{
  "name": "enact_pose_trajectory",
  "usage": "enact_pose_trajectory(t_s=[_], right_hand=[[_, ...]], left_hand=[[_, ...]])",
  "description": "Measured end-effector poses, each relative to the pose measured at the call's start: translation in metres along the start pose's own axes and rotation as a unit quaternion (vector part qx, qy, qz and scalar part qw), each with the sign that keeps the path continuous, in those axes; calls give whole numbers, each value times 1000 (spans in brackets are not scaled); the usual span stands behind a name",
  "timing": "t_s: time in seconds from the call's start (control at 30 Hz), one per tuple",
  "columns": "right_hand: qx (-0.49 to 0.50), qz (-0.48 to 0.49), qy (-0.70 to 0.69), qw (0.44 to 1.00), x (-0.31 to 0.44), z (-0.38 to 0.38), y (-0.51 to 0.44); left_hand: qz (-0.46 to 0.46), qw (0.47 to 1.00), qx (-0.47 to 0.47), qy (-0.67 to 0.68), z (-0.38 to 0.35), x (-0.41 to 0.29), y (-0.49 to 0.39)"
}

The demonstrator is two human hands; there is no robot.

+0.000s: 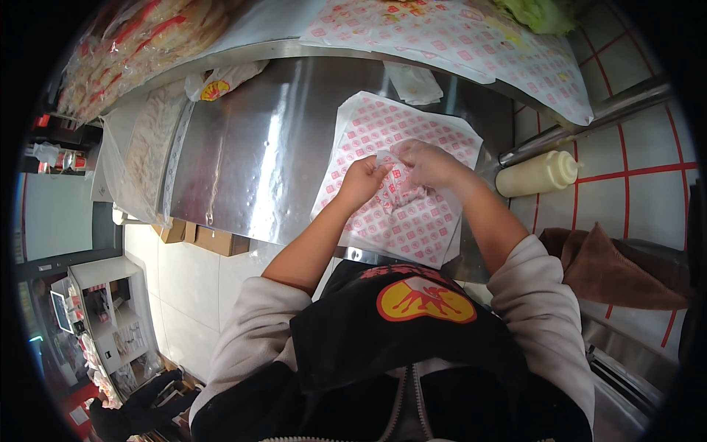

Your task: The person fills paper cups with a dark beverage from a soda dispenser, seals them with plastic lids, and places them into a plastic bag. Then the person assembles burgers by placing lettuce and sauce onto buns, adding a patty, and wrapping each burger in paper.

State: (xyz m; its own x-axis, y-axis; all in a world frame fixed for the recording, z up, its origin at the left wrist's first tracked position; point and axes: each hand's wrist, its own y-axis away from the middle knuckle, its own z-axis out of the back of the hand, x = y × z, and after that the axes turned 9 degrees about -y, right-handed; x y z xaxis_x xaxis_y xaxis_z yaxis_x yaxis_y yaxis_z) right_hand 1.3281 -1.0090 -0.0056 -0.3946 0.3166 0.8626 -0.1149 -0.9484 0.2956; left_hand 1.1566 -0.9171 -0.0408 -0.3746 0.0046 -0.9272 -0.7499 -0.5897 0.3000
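Observation:
A small bundle (399, 190) of white paper with a red print sits between my hands, its contents hidden. My left hand (362, 182), bare, pinches the bundle's upper left edge between thumb and fingers. Around its upper right side curls my right hand (431, 163), which seems to wear a clear plastic glove. Beneath both hands lies a stack of the same printed wrapping paper (367, 119), turned at a slant on the stainless steel counter (237, 160).
A cream-coloured squeeze bottle (533, 174) stands right, beside the tiled wall. White paper (414, 85) lies behind the stack. Bagged flatbreads (149, 50) and lettuce (541, 16) rest on the raised shelf. A brown cloth (624, 271) hangs at right; a person (143, 406) is at lower left.

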Motion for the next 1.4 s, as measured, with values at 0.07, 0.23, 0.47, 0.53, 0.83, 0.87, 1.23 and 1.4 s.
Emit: enact_pose_trajectory(t_s=[0.07, 0.23, 0.47, 0.53, 0.83, 0.87, 1.23, 1.4], right_hand=[[-14, -24, -46, 999, -1, -9, 8], [-30, 24, -13, 999, -8, -21, 22], [-89, 27, -95, 991, -12, -27, 29], [-80, -21, -99, 992, -3, -28, 33], [-118, -77, -616, 775, 43, -60, 78], [-104, -50, -666, 737, 44, -62, 80], [-31, 65, -648, 758, 80, -78, 50], [-35, 88, -666, 740, 100, -101, 27]], left_hand=[[-42, 996, -56, -50, -8, 3, 2], [-57, 931, -167, -319, -26, 6, 8], [-314, 890, -20, -331, -8, 4, 22], [-260, 902, 1, -345, -7, 5, 28], [115, 927, 87, 347, 0, -7, 49], [114, 914, 156, 355, 1, -10, 53], [128, 958, 115, 229, 64, -59, 73], [162, 924, -26, 347, 64, -51, 74]])
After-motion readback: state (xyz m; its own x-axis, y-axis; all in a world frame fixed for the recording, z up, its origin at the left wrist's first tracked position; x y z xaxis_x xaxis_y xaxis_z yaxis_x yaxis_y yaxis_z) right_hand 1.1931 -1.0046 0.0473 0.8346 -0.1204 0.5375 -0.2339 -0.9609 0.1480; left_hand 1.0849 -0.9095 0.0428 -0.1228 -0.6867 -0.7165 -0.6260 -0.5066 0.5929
